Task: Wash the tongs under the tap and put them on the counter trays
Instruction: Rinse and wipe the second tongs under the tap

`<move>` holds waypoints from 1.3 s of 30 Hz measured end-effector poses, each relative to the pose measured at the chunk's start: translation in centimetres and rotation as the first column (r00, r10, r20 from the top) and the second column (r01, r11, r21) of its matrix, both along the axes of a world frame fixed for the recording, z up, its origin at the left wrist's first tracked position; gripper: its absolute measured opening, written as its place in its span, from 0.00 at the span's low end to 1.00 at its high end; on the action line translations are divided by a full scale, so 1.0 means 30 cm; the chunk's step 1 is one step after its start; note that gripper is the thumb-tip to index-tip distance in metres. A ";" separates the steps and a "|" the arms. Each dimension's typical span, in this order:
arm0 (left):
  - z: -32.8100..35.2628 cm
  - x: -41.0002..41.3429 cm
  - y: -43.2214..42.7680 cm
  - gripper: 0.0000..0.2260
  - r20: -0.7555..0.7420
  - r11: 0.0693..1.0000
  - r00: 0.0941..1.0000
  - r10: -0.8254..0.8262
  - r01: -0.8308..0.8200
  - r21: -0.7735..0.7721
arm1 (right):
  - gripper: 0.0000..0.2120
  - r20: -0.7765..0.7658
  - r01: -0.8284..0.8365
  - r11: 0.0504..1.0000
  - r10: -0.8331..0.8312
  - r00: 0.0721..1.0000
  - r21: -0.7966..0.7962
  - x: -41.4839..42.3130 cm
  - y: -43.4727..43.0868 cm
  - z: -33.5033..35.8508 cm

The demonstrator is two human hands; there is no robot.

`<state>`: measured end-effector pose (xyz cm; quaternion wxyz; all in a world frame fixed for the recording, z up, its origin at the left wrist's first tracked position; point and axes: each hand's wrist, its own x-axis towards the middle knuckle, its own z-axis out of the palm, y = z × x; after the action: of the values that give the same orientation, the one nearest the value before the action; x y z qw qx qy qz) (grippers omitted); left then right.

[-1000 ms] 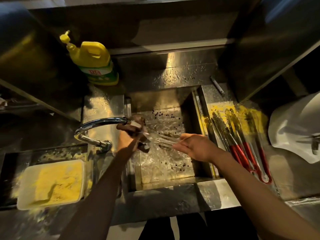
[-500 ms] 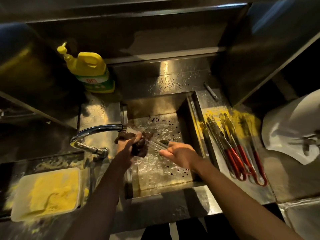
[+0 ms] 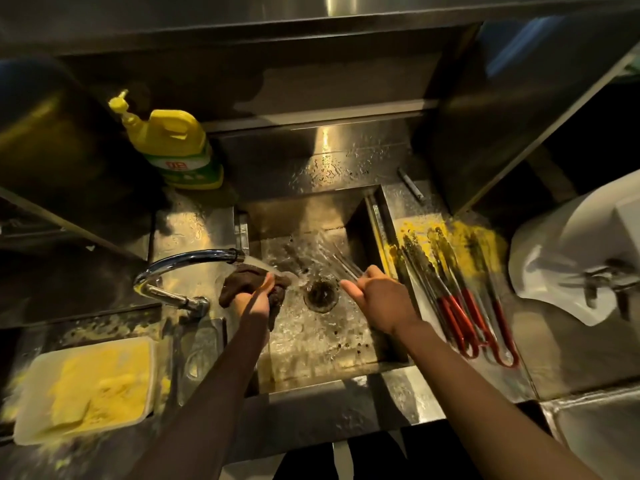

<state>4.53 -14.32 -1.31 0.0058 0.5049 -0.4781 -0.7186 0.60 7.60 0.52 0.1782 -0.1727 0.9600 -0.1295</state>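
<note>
My right hand (image 3: 375, 299) grips metal tongs (image 3: 341, 263) over the steel sink (image 3: 311, 344), their blurred tips pointing up and left, away from the water stream. My left hand (image 3: 254, 301) clutches a dark brown cloth (image 3: 242, 282) just under the running tap (image 3: 188, 263). Right of the sink, several red-handled tongs (image 3: 460, 306) smeared with yellow crumbs lie side by side on the counter tray (image 3: 540, 348).
A yellow dish-soap bottle (image 3: 173, 147) stands behind the tap. A white tub of yellow crumb (image 3: 86, 386) sits at the lower left. The drain (image 3: 320, 296) lies between my hands. A white object (image 3: 581, 251) is at the far right.
The tongs have come away from the cloth and swung to the right of the stream. My left hand with the cloth stays beneath the spout. The camera has tilted down.
</note>
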 end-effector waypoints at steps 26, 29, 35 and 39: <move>0.563 -0.165 0.502 0.06 -0.299 0.885 0.867 -0.399 0.280 -0.372 | 0.18 -0.339 0.008 0.872 -0.199 0.919 -0.490 -0.143 0.320 0.439; 0.625 -0.186 0.560 0.07 -0.379 0.850 0.796 -0.472 0.298 -0.435 | 0.21 -0.371 0.019 0.848 -0.252 0.894 -0.530 -0.136 0.383 0.495; 0.687 -0.226 0.669 0.11 -0.441 0.778 0.648 -0.620 0.434 -0.455 | 0.19 -0.392 0.101 0.821 -0.372 0.841 -0.562 -0.074 0.512 0.589; 0.708 -0.211 0.742 0.07 -0.460 0.725 0.561 -0.688 0.517 -0.454 | 0.18 -0.365 0.186 0.790 -0.460 0.809 -0.584 -0.001 0.585 0.609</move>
<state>-1.79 7.94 19.93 -0.0234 0.0472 -0.6868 -0.7250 0.57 25.16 18.79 -0.1502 -0.0683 0.9157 -0.3665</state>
